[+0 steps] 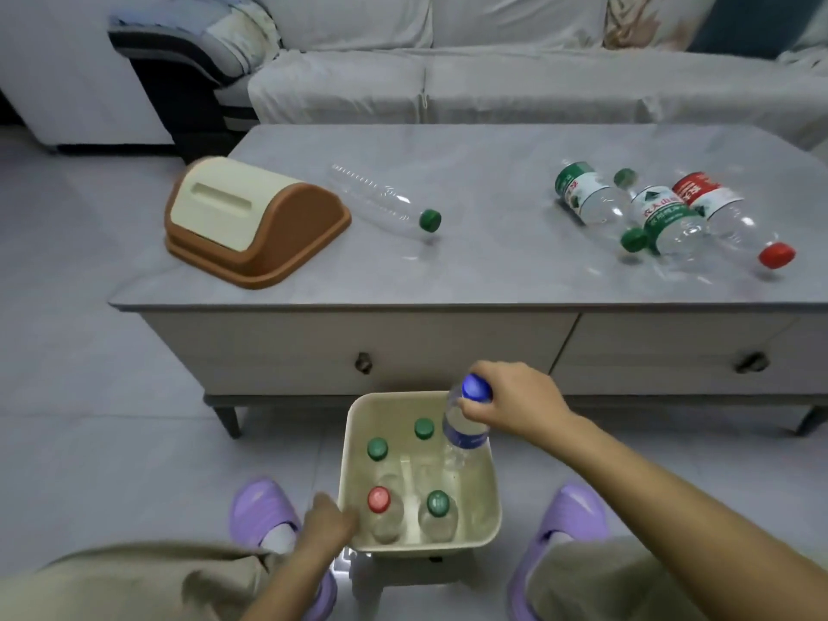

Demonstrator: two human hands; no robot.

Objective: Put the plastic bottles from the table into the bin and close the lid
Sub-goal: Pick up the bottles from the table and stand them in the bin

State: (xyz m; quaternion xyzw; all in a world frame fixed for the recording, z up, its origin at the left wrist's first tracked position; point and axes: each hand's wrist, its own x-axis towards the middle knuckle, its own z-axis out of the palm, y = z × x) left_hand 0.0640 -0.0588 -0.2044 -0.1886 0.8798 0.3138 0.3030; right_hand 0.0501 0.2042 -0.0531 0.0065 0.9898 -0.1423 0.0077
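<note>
A cream bin (490, 499) stands open on the floor between my feet, with several capped bottles upright inside. My right hand (515, 403) grips a blue-capped bottle (463, 434) near its neck, over the bin's far right corner. My left hand (325, 526) rests against the bin's left wall. The brown and cream lid (255, 219) lies on the grey table (493, 271) at the left. A clear bottle with a green cap (385, 201) lies beside the lid. Three labelled bottles (663, 212) lie together at the table's right, one with a red cap (776, 255).
A light grey sofa (493, 73) runs behind the table. The table has two drawers with round knobs (364, 363) facing me. My feet in purple slippers (257, 513) flank the bin on the tiled floor.
</note>
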